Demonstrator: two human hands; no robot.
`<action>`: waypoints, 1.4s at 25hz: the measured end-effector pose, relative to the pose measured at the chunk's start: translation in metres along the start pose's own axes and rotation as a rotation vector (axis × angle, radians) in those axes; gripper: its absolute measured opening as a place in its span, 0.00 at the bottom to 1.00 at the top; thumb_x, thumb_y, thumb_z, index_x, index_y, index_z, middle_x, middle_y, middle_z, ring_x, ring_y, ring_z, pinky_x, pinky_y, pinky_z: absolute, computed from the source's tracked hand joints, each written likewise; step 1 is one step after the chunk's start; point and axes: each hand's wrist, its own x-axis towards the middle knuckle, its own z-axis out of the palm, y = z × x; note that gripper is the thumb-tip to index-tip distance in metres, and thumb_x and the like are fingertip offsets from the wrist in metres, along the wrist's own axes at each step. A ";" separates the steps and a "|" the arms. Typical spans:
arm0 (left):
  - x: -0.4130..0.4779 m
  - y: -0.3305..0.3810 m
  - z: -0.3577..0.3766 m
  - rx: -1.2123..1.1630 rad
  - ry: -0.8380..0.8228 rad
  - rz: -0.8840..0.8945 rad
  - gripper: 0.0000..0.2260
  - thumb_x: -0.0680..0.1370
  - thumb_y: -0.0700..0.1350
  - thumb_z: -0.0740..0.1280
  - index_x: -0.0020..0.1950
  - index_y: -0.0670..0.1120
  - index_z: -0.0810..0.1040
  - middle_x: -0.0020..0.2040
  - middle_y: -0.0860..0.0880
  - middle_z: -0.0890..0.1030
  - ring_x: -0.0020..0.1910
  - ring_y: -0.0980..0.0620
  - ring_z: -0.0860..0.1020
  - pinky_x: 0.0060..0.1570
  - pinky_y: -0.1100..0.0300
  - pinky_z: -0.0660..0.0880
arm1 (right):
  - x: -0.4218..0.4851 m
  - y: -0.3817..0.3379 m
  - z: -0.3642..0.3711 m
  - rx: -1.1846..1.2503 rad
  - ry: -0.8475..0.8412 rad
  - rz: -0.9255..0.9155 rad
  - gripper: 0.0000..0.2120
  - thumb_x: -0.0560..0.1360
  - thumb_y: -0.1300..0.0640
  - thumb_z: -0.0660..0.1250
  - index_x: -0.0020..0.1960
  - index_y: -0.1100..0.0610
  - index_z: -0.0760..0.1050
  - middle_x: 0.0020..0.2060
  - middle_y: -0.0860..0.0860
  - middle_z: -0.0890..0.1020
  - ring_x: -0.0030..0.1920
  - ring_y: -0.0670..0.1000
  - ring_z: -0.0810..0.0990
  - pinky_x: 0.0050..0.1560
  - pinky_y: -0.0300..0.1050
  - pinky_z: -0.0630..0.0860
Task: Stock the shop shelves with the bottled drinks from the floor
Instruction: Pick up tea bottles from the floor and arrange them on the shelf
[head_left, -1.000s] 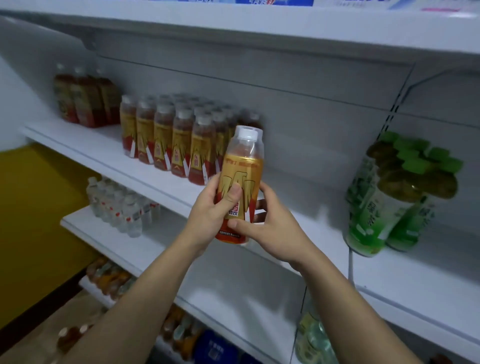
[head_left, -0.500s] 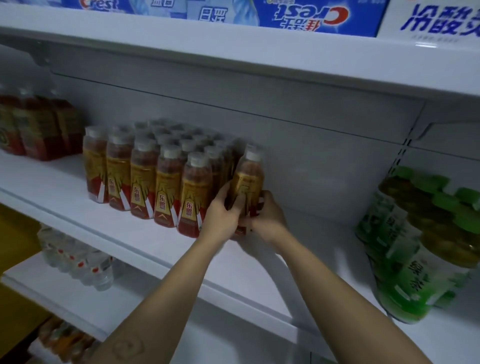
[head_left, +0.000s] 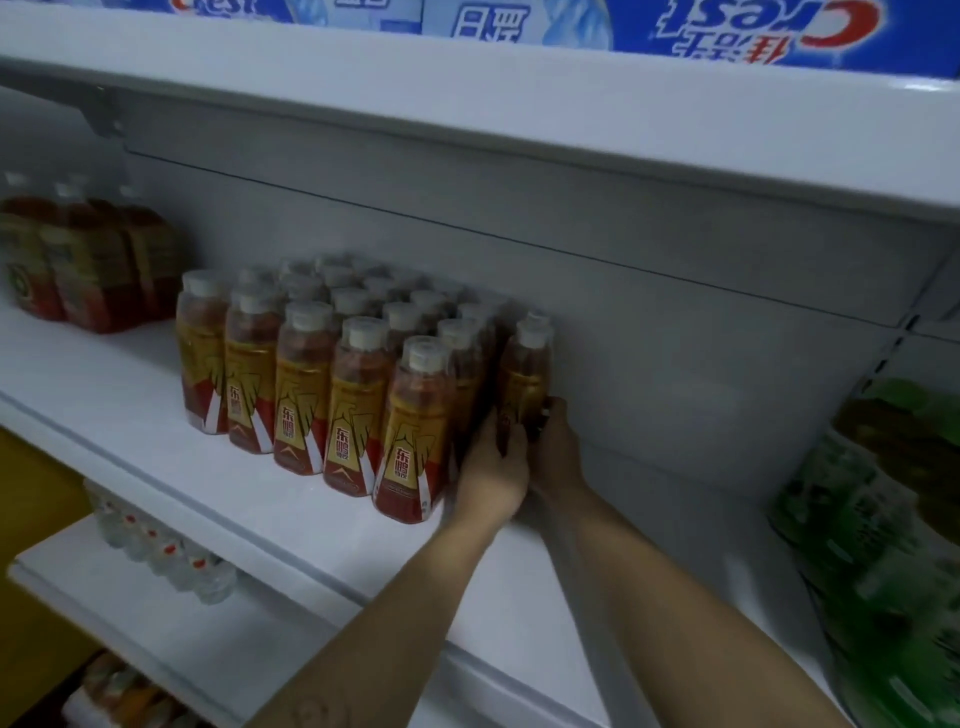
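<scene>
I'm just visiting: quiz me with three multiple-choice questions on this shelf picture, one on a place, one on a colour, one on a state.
1. Where is the held bottle? A. right end of the yellow-labelled group; B. on the floor; C. in a basket.
2. The group's caps are: A. green; B. white; C. black.
3. The held bottle is: A. upside down; B. lying flat; C. upright.
Answers: 1A, left hand and right hand grip it there; 2B, white tops show; 3C, its cap points up.

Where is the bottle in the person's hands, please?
Head view, centre: the bottle is just right of the yellow-labelled bottles on the shelf, gripped by left hand and right hand.
</scene>
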 end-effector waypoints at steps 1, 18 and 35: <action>0.003 0.001 0.000 -0.008 0.012 -0.004 0.22 0.83 0.54 0.55 0.77 0.52 0.62 0.75 0.48 0.66 0.74 0.47 0.64 0.69 0.61 0.58 | 0.002 -0.002 0.000 0.022 -0.012 0.012 0.24 0.75 0.50 0.67 0.65 0.60 0.68 0.54 0.59 0.80 0.52 0.56 0.79 0.53 0.49 0.75; -0.046 0.008 0.000 -0.059 -0.061 -0.100 0.28 0.72 0.55 0.57 0.73 0.62 0.64 0.70 0.52 0.73 0.68 0.44 0.71 0.68 0.45 0.69 | -0.046 -0.008 -0.039 -0.123 -0.146 0.095 0.28 0.77 0.60 0.67 0.74 0.62 0.61 0.69 0.60 0.72 0.67 0.60 0.72 0.61 0.46 0.71; -0.321 0.036 0.045 -0.136 -0.127 0.168 0.22 0.78 0.35 0.66 0.71 0.48 0.71 0.70 0.53 0.72 0.60 0.68 0.72 0.66 0.67 0.69 | -0.312 0.075 -0.199 0.199 -0.076 -0.057 0.25 0.74 0.57 0.74 0.68 0.52 0.71 0.59 0.47 0.79 0.56 0.45 0.80 0.58 0.43 0.78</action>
